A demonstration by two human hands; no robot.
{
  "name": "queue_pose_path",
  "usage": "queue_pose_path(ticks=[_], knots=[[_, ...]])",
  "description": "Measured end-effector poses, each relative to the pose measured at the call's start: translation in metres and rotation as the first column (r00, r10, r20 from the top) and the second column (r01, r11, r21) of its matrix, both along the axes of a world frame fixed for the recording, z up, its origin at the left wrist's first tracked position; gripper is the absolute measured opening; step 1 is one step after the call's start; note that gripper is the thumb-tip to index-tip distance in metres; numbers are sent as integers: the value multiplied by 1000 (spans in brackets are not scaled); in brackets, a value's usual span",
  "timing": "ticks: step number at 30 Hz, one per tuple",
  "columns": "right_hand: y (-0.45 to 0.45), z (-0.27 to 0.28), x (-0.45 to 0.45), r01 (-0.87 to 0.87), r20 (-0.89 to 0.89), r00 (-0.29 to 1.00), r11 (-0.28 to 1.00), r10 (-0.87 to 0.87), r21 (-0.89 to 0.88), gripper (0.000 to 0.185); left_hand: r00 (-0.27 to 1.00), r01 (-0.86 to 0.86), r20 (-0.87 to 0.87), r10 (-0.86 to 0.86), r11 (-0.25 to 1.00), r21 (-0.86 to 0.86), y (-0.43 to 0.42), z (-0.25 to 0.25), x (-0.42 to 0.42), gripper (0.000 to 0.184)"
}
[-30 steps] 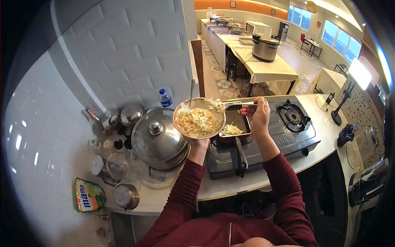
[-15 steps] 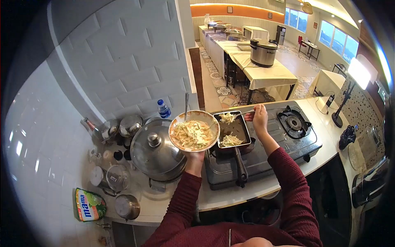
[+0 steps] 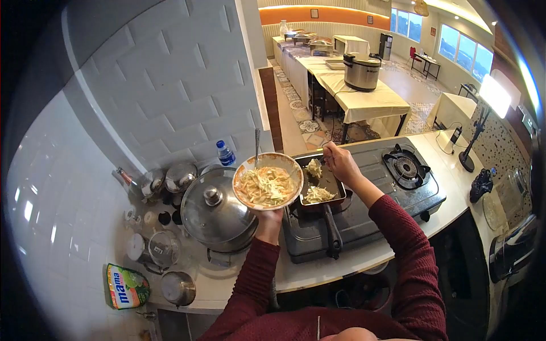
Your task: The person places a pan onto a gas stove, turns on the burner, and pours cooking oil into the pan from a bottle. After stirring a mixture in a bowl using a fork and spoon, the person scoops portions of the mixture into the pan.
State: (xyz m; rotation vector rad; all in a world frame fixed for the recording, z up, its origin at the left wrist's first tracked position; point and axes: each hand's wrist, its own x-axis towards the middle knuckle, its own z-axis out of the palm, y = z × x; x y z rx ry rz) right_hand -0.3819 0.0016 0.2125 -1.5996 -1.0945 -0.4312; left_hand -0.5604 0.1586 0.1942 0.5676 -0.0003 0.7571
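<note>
My left hand (image 3: 269,219) holds up a patterned bowl (image 3: 239,196) from below, just left of the pan. Shredded batter mix (image 3: 267,184) fills the bowl, and a metal utensil (image 3: 257,142) stands upright at its back rim. Closed over the back right of the pan, my right hand (image 3: 339,161) grips a utensil that is mostly hidden. The small square pan (image 3: 339,199) sits on the left burner with its handle toward me. Two portions lie in it, a front mound (image 3: 319,195) and a smaller back one (image 3: 313,167).
The gas stove (image 3: 369,219) has a second burner (image 3: 405,165) at right. Left stand a large lidded pot (image 3: 216,207), a water bottle (image 3: 225,153), glass jars, a small metal pot (image 3: 177,287) and a green pouch (image 3: 126,286). A lamp (image 3: 496,94) is at right.
My right hand first moved the loaded utensil from the bowl to the pan, adding a back portion there. It has since shifted left over the pan. The bowl has moved slightly left and down.
</note>
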Motion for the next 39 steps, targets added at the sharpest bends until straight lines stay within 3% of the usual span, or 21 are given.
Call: queue_pose_path(ticks=[7, 12, 15, 19, 22, 26, 28, 29, 32, 34, 36, 39], knots=[[-7, 5, 0, -81, -116, 990, 996, 76, -42, 13, 999, 35, 21, -35, 999, 3, 0, -6, -2, 66], [-16, 13, 6, -41, 26, 999, 999, 41, 7, 11, 992, 84, 92, -87, 996, 31, 1, -7, -3, 66], [-25, 26, 0, -33, 4, 999, 999, 33, 14, 11, 929, 236, 280, -240, 971, 47, 8, -18, -5, 67], [-26, 26, -10, -118, -77, 990, 993, 116, -13, 10, 966, 175, 198, -167, 984, -26, 17, -27, 0, 67], [-18, 10, -11, -89, -5, 996, 996, 89, -5, 9, 982, 130, 137, -129, 991, -3, 14, -22, -3, 67], [-24, 3, -6, -54, -106, 993, 999, 53, -5, 8, 998, 44, 41, -42, 998, -38, 1, -10, -6, 68], [-24, -3, -8, -58, -34, 998, 998, 59, 17, 8, 999, 42, 29, -41, 998, -44, 1, -11, -7, 68], [-24, -4, -9, -59, 3, 998, 998, 59, 30, 8, 999, 42, 22, -41, 998, -45, 3, -14, -6, 68], [-31, -3, -9, 44, -135, 990, 994, -30, 105, 10, 996, 73, 49, -73, 997, 1, -1, -11, -7, 67], [-36, 6, -5, 109, -291, 957, 940, -10, 324, 21, 993, 95, 70, -98, 995, 42, 0, -13, -7, 67], [-42, 24, -10, 128, -425, 897, 847, 124, 516, 28, 990, 115, 78, -121, 990, 79, 7, -20, -3, 66], [-51, 52, -34, 24, -430, 877, 875, 213, 484, 32, 999, 44, 16, -45, 998, 38, 0, -15, 0, 66]])
